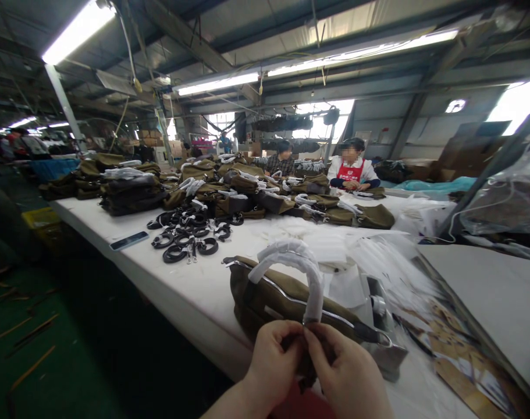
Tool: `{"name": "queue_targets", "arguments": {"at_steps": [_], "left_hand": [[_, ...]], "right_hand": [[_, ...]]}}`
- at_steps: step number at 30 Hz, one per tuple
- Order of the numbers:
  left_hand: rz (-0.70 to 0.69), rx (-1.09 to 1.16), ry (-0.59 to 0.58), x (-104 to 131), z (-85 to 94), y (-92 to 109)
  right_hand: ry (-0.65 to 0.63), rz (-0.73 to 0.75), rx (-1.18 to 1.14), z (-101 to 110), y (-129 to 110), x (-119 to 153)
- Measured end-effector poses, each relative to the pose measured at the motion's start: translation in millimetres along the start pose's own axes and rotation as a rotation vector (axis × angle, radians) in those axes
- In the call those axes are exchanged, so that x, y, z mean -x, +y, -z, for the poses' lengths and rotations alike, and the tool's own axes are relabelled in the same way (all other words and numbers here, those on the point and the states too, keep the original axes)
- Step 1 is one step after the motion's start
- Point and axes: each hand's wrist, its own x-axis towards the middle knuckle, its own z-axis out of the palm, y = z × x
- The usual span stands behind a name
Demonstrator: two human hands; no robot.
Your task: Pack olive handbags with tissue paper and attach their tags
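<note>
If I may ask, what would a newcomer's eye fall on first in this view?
Probably the olive bag in the near foreground, with its white-wrapped handle arching above it. Next might be the heap of similar bags farther back on the white table, with coiled black straps in front. Beyond the heap, a person's bright red apron stands out.

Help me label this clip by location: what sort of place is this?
Most likely a bag workshop: olive bags heaped along a white table, coiled black straps nearby, and a person in a red apron beyond.
</note>
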Motion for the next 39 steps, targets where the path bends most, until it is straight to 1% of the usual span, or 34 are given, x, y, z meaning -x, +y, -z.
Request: {"name": "queue_targets", "arguments": {"at_steps": [4, 7, 9, 14, 16, 18, 20, 22, 24, 26, 27, 29, 31, 32, 34, 37, 39], "left_hand": [[0.021, 0.076, 0.019, -2.1, -6.9, -3.3], [0.004, 0.085, 0.042, -2.1, -8.6, -3.9], [-0.016, 0.067, 0.048, -2.0, -8.5, -3.5], [-0.070, -0.068, 0.010, 0.5, -4.9, 2.1], [-0.151, -0.165, 0.024, 2.8, -2.6, 5.6], [-0.281, -0.298, 0.106, 4.9, -0.6, 9.1], [-0.403, -0.389, 0.160, 5.5, 0.7, 11.9], [-0.475, -0.370, 0.130, 4.0, 1.9, 14.1], [-0.496, -0.304, 0.085, 0.2, 3.8, 15.7], [-0.470, -0.269, 0.089, -5.9, 6.8, 17.5], [-0.432, -0.246, 0.102, -10.1, 8.4, 18.7], [-0.301, -0.155, 0.125, -20.6, 11.2, 22.0], [-0.151, -0.040, 0.101, -34.0, 12.4, 26.5], [-0.083, -0.002, 0.058, -41.1, 12.3, 29.0], [0.018, 0.008, -0.087, -54.6, 11.1, 34.2], [0.121, -0.117, -0.341, -68.2, 9.5, 44.0], [0.170, -0.240, -0.454, -72.1, 9.6, 52.8]], "right_hand": [[0.091, -0.021, -0.063, 2.1, -1.0, -1.7], [0.093, -0.065, -0.189, -0.7, 2.9, -3.2], [0.090, -0.077, -0.255, -2.9, 5.2, -3.5], [0.162, -0.049, -0.349, -4.7, 3.3, -0.2], [0.208, -0.027, -0.390, -5.8, 1.6, 2.2], [0.237, -0.038, -0.465, -7.8, -0.2, 5.2], [0.219, -0.034, -0.528, -10.1, -2.4, 7.9], [0.167, 0.004, -0.549, -10.9, -4.6, 9.7], [0.129, 0.021, -0.562, -8.5, -5.5, 10.2], [0.123, 0.016, -0.568, -1.8, -4.3, 10.7], [0.129, 0.018, -0.556, 3.1, -3.2, 11.4], [0.141, 0.020, -0.528, 14.4, -1.7, 14.3], [0.141, -0.015, -0.545, 25.6, -2.5, 18.6], [0.134, -0.032, -0.571, 30.4, -3.6, 20.7], [0.140, -0.046, -0.623, 37.7, -6.1, 23.4], [0.194, -0.042, -0.652, 43.1, -4.6, 22.7], [0.229, -0.052, -0.647, 43.4, 1.0, 20.0]]}}
